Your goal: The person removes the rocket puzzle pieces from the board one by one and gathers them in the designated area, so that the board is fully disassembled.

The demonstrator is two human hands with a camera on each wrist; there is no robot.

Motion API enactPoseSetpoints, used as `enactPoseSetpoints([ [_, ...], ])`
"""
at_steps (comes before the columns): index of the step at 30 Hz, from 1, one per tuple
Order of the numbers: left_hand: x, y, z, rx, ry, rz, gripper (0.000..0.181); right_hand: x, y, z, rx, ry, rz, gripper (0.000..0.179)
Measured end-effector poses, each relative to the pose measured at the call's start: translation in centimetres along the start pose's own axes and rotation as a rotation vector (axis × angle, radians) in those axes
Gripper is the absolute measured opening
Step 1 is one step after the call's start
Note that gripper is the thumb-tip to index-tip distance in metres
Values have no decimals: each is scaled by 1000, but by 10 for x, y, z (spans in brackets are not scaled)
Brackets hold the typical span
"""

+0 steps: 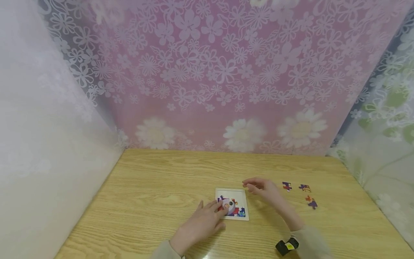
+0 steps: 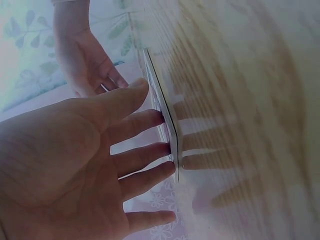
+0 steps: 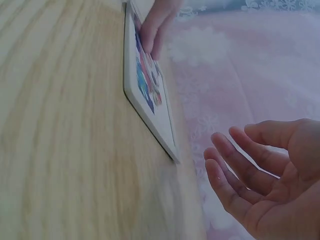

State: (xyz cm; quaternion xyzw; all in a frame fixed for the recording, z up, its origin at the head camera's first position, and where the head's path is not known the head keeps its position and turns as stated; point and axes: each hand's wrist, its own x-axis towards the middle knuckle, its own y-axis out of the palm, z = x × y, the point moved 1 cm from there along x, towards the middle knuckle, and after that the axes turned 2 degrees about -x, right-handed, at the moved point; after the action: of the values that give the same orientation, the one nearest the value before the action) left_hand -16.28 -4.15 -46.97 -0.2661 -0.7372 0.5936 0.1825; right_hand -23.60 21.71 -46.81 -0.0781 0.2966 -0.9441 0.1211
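A small jigsaw puzzle board (image 1: 237, 218) with a white frame lies flat on the table. Colourful joined pieces (image 1: 241, 212) fill its lower and left part, while the pale backing shows at the upper right. My left hand (image 1: 202, 221) rests its outstretched fingertips on the pieces at the board's left side. In the left wrist view those fingers (image 2: 142, 150) reach straight to the board. My right hand (image 1: 263, 189) hovers by the board's upper right corner. Its fingers (image 3: 245, 162) are loosely bent and hold nothing in the right wrist view.
To the right of my right hand lie three loose puzzle pieces (image 1: 286, 186), apart from each other on the wooden table (image 1: 155, 183). A black strapped device (image 1: 286, 246) sits at the right wrist. Flowered pink cloth (image 1: 207, 90) hangs behind the table's back edge.
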Motion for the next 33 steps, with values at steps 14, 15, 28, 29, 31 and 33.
enactPoseSetpoints([
  [14,2,2,-1,28,-1,-16,53,6,26,5,-32,-27,119,28],
  [15,2,2,-1,27,-3,-17,52,7,27,5,-35,-29,125,28],
  [28,4,-1,-2,29,-2,-24,52,6,32,4,-23,-46,185,29],
  [29,3,-1,-2,31,-1,-25,52,6,32,4,-26,-46,185,29],
  [31,3,-1,-3,38,0,-27,52,6,33,5,-32,-44,187,29],
  [33,3,-1,-3,45,0,-28,51,6,34,4,-35,-39,185,29],
])
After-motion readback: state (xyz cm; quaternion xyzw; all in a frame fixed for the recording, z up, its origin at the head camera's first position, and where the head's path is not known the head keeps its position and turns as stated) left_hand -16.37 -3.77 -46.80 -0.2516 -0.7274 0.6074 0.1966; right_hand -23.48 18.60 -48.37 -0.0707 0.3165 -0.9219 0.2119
